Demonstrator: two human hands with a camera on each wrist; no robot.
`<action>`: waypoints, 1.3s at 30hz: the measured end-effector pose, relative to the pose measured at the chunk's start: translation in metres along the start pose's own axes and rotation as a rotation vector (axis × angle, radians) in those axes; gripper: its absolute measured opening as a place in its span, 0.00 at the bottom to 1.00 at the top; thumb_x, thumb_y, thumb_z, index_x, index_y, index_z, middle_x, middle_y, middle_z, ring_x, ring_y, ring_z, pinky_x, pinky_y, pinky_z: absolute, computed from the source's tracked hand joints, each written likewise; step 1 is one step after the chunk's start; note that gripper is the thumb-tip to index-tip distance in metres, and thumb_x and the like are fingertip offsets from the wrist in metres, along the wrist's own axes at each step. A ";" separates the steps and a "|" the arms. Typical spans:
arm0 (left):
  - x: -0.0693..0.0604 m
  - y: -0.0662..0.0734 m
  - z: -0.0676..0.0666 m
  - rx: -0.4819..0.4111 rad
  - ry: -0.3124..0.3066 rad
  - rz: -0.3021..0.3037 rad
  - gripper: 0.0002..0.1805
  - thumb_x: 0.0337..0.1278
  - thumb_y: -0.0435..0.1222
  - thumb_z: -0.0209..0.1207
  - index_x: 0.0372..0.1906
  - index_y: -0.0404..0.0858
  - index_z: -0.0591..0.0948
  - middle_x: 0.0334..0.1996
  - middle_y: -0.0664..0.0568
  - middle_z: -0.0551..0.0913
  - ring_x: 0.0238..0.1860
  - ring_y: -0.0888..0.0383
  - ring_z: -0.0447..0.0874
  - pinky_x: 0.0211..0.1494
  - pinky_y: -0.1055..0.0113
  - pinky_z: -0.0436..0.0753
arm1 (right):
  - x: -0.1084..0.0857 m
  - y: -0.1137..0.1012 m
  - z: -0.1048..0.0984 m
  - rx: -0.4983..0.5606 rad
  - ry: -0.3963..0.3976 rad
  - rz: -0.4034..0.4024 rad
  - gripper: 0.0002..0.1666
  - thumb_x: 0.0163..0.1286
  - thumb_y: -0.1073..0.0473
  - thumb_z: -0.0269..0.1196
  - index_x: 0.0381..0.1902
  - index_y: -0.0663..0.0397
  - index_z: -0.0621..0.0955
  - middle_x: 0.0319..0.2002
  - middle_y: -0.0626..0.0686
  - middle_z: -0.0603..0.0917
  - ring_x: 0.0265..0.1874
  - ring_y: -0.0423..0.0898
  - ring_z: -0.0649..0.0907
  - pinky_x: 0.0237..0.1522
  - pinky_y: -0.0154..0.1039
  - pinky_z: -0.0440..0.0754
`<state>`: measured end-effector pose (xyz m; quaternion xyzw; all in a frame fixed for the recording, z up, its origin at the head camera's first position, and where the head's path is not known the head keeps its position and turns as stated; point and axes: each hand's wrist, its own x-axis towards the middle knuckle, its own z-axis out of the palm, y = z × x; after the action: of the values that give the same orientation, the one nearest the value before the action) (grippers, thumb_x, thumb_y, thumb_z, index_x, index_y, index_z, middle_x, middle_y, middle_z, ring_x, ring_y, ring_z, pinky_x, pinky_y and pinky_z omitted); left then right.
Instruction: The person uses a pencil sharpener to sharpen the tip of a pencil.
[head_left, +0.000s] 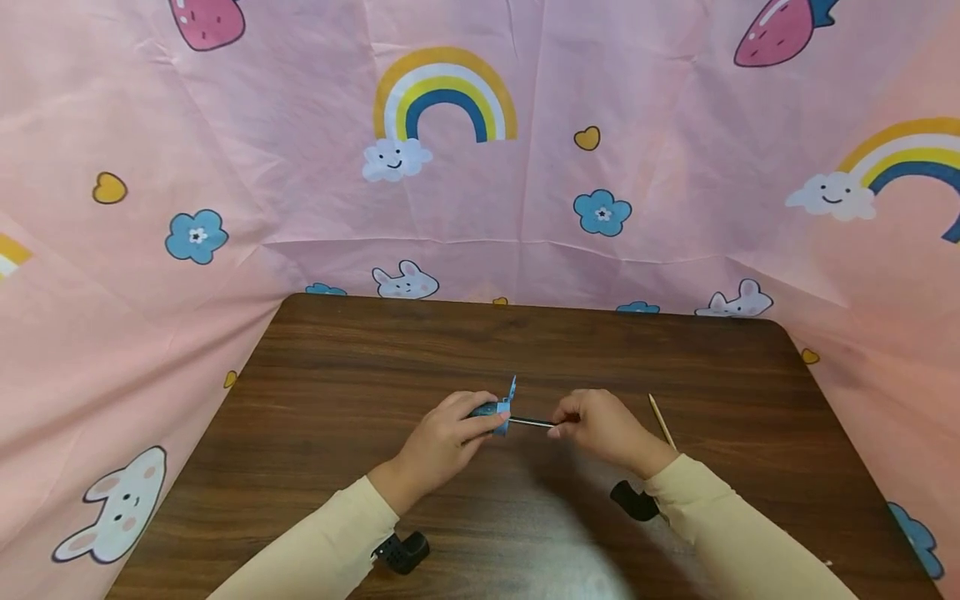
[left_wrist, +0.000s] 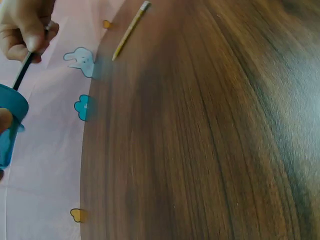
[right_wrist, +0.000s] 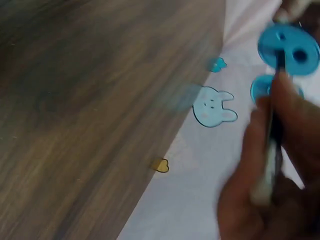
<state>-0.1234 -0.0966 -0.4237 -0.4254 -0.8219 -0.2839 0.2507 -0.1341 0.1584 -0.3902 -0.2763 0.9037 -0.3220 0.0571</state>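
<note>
Hands (right_wrist: 245, 185); sharpener hole (right_wrist: 300, 55), right-wrist only

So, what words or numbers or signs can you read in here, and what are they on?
None that I can read.
Blue sharpener: no lettering visible.
Dark pencil: too small and blurred to tell.
Yellow pencil: too small to tell.
Pink cloth: pictures like a rainbow, no words.

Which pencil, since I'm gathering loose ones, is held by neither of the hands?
The yellow pencil, lying loose on the table. The other, a dark pencil, is pinched by the right hand and reaches to the blue sharpener.
</note>
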 end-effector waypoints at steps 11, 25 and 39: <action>0.001 -0.004 -0.001 -0.020 0.030 -0.118 0.22 0.41 0.25 0.72 0.48 0.39 0.86 0.48 0.45 0.81 0.50 0.50 0.80 0.48 0.61 0.84 | 0.007 -0.010 -0.002 -0.280 0.029 -0.001 0.17 0.61 0.54 0.69 0.47 0.55 0.86 0.35 0.47 0.81 0.30 0.40 0.78 0.30 0.35 0.78; 0.006 0.002 -0.010 -0.186 -0.035 -0.378 0.24 0.45 0.25 0.70 0.53 0.39 0.84 0.51 0.46 0.81 0.46 0.54 0.80 0.35 0.70 0.82 | -0.003 0.016 0.025 -0.571 0.553 -0.474 0.14 0.59 0.64 0.68 0.45 0.57 0.85 0.37 0.53 0.81 0.34 0.49 0.81 0.36 0.44 0.81; 0.001 0.003 -0.006 0.002 -0.009 -0.034 0.20 0.44 0.24 0.70 0.46 0.40 0.87 0.47 0.45 0.81 0.49 0.51 0.80 0.49 0.64 0.83 | -0.003 -0.001 0.005 0.091 0.020 0.040 0.02 0.61 0.64 0.68 0.30 0.58 0.87 0.22 0.49 0.81 0.18 0.36 0.74 0.20 0.30 0.72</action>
<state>-0.1208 -0.0987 -0.4183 -0.4122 -0.8306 -0.2853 0.2425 -0.1298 0.1567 -0.3938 -0.2520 0.8941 -0.3641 0.0670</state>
